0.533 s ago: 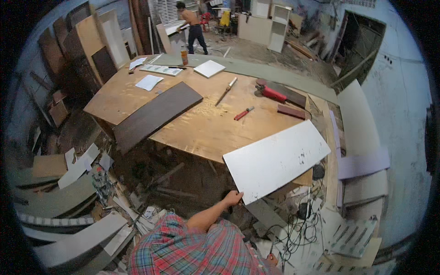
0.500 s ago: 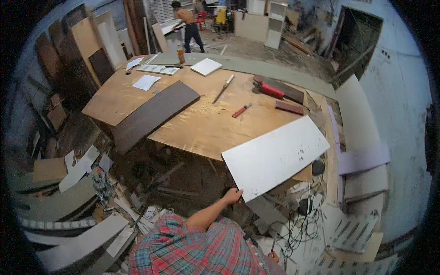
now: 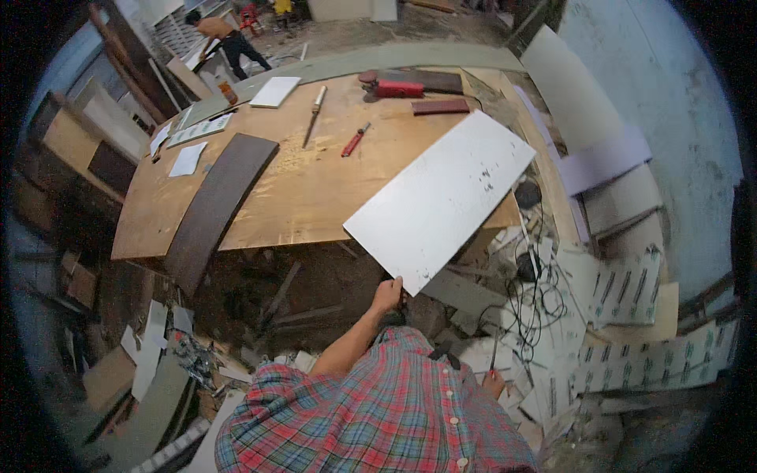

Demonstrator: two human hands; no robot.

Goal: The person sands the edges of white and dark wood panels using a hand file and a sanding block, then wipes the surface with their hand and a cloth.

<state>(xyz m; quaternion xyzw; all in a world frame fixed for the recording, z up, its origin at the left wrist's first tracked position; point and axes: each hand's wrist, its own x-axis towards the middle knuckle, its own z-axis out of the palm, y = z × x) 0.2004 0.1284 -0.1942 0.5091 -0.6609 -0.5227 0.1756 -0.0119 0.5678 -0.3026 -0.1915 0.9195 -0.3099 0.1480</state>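
My left hand [image 3: 386, 295] is closed on the near corner of a long white board [image 3: 445, 201], thumb on its top face. The board lies slanted over the right part of the wooden worktable [image 3: 292, 213] and sticks out past its front edge. Dark specks mark its right end. Low at my right side, my right hand [image 3: 494, 384] is closed around a thin, dark, rod-like tool [image 3: 495, 351]; its exact kind is too small to make out. Left of the white board lies a dark brown board [image 3: 221, 201], overhanging the front edge.
On the table are a red angle grinder [image 3: 398, 88], a red-handled cutter [image 3: 356, 140], a long file-like tool [image 3: 315, 117], a small white panel [image 3: 275, 91] and a bottle [image 3: 228, 92]. Tangled cables [image 3: 532, 307] and offcuts [image 3: 150, 347] cover the floor. Another person [image 3: 229, 43] works at the back.
My view has swung, so the table sits further left and higher. The left hand still grips the white board's corner. More of the right hand and its thin tool shows.
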